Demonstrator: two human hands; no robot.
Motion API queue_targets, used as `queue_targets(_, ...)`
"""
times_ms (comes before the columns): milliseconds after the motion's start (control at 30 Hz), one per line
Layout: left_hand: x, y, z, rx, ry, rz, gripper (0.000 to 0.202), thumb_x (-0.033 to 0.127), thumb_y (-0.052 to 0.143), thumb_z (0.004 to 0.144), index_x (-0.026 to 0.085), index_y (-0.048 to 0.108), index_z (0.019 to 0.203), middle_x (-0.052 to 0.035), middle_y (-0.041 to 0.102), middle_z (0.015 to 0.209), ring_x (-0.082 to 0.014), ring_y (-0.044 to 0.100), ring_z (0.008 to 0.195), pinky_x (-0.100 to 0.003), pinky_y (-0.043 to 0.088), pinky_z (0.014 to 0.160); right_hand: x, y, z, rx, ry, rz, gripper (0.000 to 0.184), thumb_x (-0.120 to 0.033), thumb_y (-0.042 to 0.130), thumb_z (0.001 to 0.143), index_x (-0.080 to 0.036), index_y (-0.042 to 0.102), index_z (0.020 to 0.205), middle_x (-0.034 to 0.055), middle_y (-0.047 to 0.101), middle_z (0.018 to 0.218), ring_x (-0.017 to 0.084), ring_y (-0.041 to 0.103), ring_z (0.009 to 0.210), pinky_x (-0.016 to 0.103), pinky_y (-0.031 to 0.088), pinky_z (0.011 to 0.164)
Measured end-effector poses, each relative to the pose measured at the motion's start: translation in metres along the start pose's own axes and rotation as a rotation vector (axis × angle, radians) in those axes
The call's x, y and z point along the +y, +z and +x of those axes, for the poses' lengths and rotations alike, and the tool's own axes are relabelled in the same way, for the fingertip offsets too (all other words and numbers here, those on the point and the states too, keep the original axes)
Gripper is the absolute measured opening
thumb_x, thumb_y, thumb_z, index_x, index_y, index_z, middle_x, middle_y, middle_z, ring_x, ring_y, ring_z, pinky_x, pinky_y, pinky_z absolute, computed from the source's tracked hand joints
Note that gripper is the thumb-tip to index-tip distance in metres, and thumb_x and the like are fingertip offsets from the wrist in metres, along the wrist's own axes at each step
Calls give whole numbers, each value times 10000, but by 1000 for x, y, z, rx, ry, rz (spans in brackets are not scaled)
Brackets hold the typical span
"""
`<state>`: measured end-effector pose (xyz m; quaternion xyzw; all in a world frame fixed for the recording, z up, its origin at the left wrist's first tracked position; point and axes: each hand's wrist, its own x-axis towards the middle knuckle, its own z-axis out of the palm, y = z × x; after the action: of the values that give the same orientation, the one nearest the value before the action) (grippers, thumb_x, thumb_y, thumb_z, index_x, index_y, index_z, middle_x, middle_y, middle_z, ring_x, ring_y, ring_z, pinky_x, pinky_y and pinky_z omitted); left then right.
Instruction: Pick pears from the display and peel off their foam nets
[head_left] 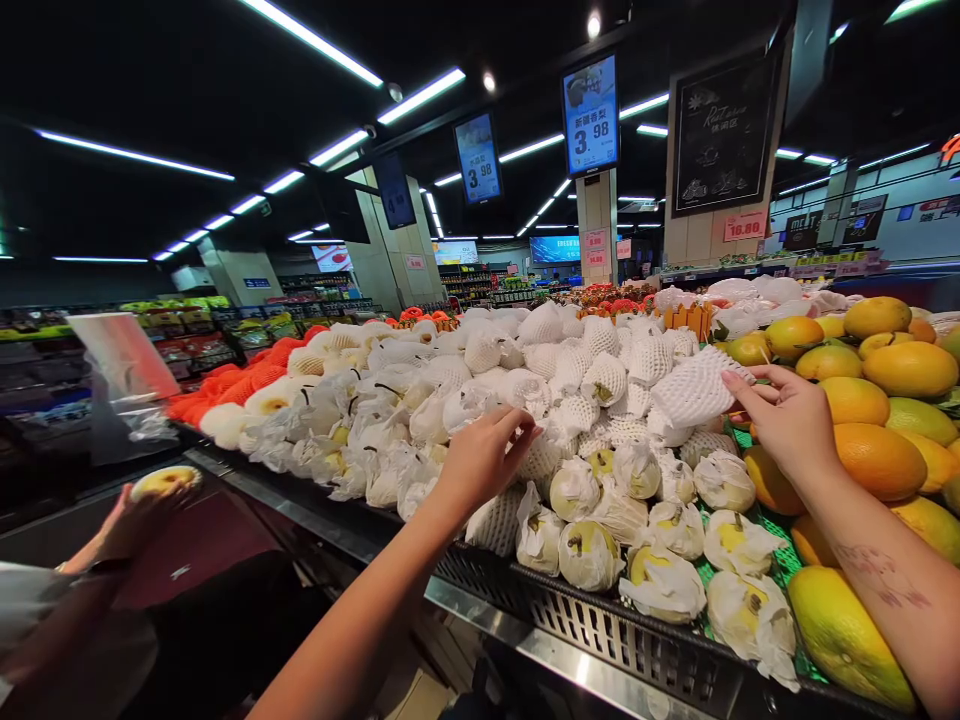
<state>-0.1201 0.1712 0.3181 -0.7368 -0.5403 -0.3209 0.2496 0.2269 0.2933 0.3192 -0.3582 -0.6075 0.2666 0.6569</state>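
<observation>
My right hand point(784, 420) pinches a white foam net sleeve point(694, 388) and holds it above the fruit display. My left hand point(484, 455) reaches over the pile of pears wrapped in white paper and foam nets point(525, 400); its fingers are curled, touching a netted pear, and I cannot make out whether anything is in them. Paper-wrapped pears point(589, 550) lie along the front of the black perforated display shelf point(600, 630).
Large yellow-orange pomelos point(881, 460) are stacked at the right. At lower left another person's hand point(139, 515) holds a pear point(165, 482). A plastic bag roll point(120, 360) hangs at left. Price signs point(591, 115) hang overhead; orange-netted fruit point(240, 385) lies farther left.
</observation>
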Motion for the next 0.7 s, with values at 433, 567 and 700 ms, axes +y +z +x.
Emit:
queue_targets(433, 101, 5, -23, 80, 353, -319, 650, 424, 626, 933, 199, 334, 1468, -245, 372, 1523, -320, 467, 1370, -466, 518, 1039, -40, 17, -27, -739, 113, 258, 439, -232, 917, 551, -156, 541, 766, 7, 601, 698, 112, 582, 611, 136, 514, 540)
queue_targets(567, 116, 11, -37, 220, 408, -196, 237, 138, 496, 950, 179, 534, 1181, -201, 557, 1361, -263, 636, 1133, -356, 601, 821, -43, 13, -33, -959, 136, 254, 354, -192, 867, 634, -170, 614, 880, 69, 679, 924, 181, 674, 773, 193, 566, 619)
queue_targets(700, 72, -5, -90, 645, 176, -158, 416, 70, 581, 869, 251, 495, 1234, -145, 547, 1310, -260, 586, 1190, -377, 603, 805, -43, 11, -28, -846, 127, 277, 493, -402, 887, 699, -156, 625, 1036, 150, 665, 1091, 278, 689, 962, 248, 595, 707)
